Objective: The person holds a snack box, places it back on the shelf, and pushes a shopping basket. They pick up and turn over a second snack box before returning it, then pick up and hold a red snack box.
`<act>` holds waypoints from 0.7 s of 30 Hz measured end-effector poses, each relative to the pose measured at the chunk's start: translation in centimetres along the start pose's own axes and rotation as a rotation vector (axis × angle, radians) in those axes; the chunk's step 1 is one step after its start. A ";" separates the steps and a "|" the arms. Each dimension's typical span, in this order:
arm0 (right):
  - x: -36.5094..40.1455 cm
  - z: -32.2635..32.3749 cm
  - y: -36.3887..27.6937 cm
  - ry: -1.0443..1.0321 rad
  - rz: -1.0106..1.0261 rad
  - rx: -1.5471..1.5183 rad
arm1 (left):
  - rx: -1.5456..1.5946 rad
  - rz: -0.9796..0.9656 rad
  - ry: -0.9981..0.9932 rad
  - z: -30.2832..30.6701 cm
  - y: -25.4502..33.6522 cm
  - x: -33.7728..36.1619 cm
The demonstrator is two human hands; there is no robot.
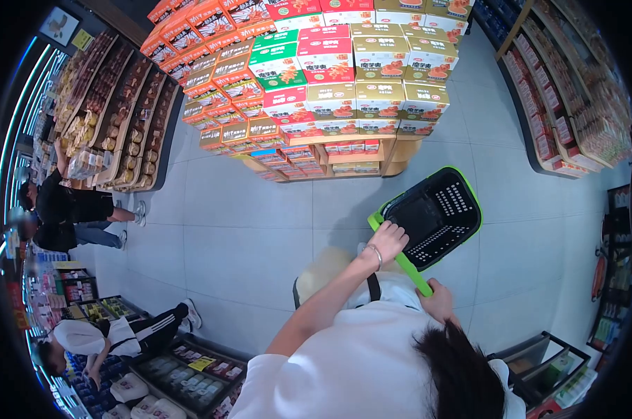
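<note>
A black shopping basket (436,216) with a bright green rim hangs in front of me, a little to the right, tilted so I look down into it. Rows of small holes show in its walls. My left hand (389,239), with a bracelet at the wrist, is closed over the basket's green handle (412,271) near its upper left end. At the lower end of that handle my right hand (438,300) is wrapped around it. Dark hair and a white sleeve hide most of my right arm.
Ahead stands a display of stacked snack boxes (330,70) on a wooden base (399,155). Shelves (131,126) flank it left, more shelves (567,91) right. Two people stand at the left shelves; another person (113,339) is by a low produce case (190,373). Grey tiled floor (253,202) lies between.
</note>
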State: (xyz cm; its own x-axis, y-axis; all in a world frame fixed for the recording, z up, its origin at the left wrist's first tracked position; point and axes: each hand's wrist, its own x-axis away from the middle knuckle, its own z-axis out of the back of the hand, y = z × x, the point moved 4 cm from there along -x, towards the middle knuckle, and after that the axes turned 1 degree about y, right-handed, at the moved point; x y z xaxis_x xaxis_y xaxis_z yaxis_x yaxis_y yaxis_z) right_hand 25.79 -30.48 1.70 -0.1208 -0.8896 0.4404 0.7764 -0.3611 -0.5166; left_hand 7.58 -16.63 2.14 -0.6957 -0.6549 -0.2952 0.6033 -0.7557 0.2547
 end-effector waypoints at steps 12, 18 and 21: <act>-10.4 -3.4 -7.5 -0.335 0.065 -0.928 | 0.126 -0.166 -0.481 -2.4 -7.6 -3.7; -14.3 -7.7 -13.7 -0.260 -0.062 -0.871 | 0.174 -0.286 -0.835 0.2 -13.2 -3.6; -16.4 -10.7 -16.5 -0.040 -0.039 -0.676 | 0.162 -0.380 -0.874 1.1 -17.1 -3.7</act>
State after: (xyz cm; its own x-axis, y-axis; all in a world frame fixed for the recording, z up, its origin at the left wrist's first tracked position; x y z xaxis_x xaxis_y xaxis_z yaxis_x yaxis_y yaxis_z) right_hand 8.38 -12.89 -4.88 -0.1082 -0.8661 0.4881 0.2132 -0.4998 -0.8395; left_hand -0.59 -1.32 -0.07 -0.9174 -0.0865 0.3884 0.2622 -0.8656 0.4265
